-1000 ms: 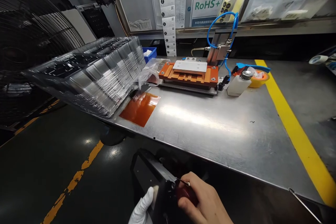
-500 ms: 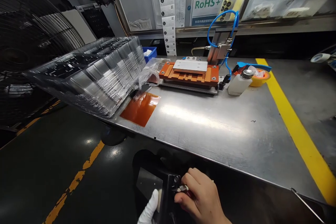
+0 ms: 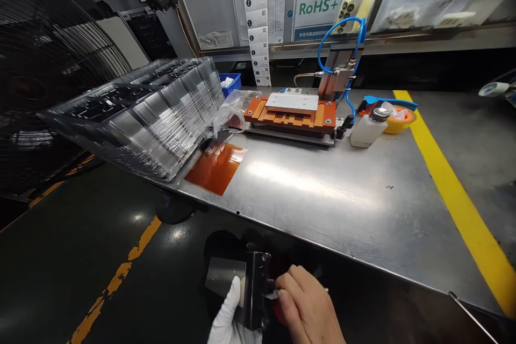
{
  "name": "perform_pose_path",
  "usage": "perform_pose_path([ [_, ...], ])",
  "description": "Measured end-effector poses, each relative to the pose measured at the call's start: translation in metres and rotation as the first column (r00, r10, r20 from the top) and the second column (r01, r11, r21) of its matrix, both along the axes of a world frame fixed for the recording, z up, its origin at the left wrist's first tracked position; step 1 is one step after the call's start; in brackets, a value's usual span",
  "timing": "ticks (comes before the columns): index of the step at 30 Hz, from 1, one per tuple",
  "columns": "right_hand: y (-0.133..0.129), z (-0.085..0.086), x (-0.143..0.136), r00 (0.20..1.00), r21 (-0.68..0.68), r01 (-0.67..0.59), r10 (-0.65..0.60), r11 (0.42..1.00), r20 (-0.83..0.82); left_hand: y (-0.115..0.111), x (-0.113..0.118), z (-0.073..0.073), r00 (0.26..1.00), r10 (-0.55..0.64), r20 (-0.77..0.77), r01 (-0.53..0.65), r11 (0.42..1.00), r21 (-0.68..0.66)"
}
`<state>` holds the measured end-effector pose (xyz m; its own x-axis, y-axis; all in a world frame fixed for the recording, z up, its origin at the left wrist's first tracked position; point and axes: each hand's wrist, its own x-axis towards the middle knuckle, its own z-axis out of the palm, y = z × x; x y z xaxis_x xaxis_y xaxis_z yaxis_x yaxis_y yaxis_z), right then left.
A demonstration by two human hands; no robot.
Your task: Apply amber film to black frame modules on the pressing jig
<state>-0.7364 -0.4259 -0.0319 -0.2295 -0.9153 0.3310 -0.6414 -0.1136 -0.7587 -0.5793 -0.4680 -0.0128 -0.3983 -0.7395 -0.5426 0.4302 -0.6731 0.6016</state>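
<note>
My left hand (image 3: 228, 316), in a white glove, grips a black plastic part (image 3: 254, 285) below the front edge of the table. A clear, greyish flat panel (image 3: 223, 273) lies on that part, and the gloved thumb presses beside it. My bare right hand (image 3: 307, 306) is closed around what look like small red-handled nippers (image 3: 273, 295). Their metal tip is at the right side edge of the black part; most of the handles are hidden by the fingers. Whether the tip touches the part is hard to make out.
An orange jig (image 3: 290, 115) with a white top plate stands on the metal table (image 3: 314, 193). Stacked clear trays (image 3: 161, 129) are at left, near an orange sheet (image 3: 217, 167). A white bottle (image 3: 368, 128) and yellow tape roll (image 3: 400, 122) stand to the right.
The black part has tilted in my left hand, and more of the white glove shows. My right hand has turned slightly and moved a little lower, with the nippers' tip still at the part's edge.
</note>
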Motion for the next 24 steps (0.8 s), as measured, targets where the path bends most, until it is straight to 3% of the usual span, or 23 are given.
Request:
perform_pose_path([
  [3, 0.0, -0.007, 0.006, 0.992, 0.012, 0.127, -0.128, 0.992, 0.024, -0.003, 0.0, 0.0, 1.0, -0.001, -0.02, 0.002, 0.999, 0.048],
  [6, -0.001, -0.011, 0.007, 0.95, -0.12, 0.312, -0.31, 0.942, 0.037, -0.004, 0.001, -0.002, 0.999, 0.0, -0.046, 0.005, 0.995, 0.096],
  [8, -0.002, -0.009, 0.004, 0.919, -0.142, 0.387, -0.369, 0.911, 0.137, -0.004, 0.002, -0.004, 0.998, 0.003, -0.065, 0.006, 0.991, 0.131],
  [10, -0.001, -0.006, 0.0, 0.907, -0.05, 0.321, -0.292, 0.946, 0.304, -0.005, 0.003, -0.004, 0.996, 0.007, -0.085, 0.007, 0.986, 0.166],
  [12, 0.0, -0.003, -0.003, 0.879, 0.067, 0.089, -0.11, 0.994, 0.464, -0.007, 0.003, -0.004, 0.994, 0.014, -0.107, 0.006, 0.983, 0.184],
  [14, 0.0, -0.002, -0.002, 0.857, 0.104, -0.119, 0.049, 0.987, 0.513, -0.009, 0.002, -0.002, 0.991, 0.019, -0.13, 0.005, 0.983, 0.182],
  [15, -0.001, -0.002, -0.001, 0.872, 0.101, -0.159, 0.092, 0.982, 0.48, -0.01, 0.002, 0.0, 0.99, 0.021, -0.142, 0.004, 0.984, 0.177],
  [20, -0.008, -0.001, 0.003, 0.975, 0.015, -0.135, 0.13, 0.991, 0.179, -0.01, -0.002, 0.007, 0.985, 0.014, -0.171, 0.011, 0.989, 0.145],
  [24, -0.012, 0.007, -0.001, 0.963, 0.011, -0.215, 0.21, 0.976, 0.169, -0.008, -0.006, 0.011, 0.988, 0.009, -0.151, 0.007, 0.994, 0.105],
])
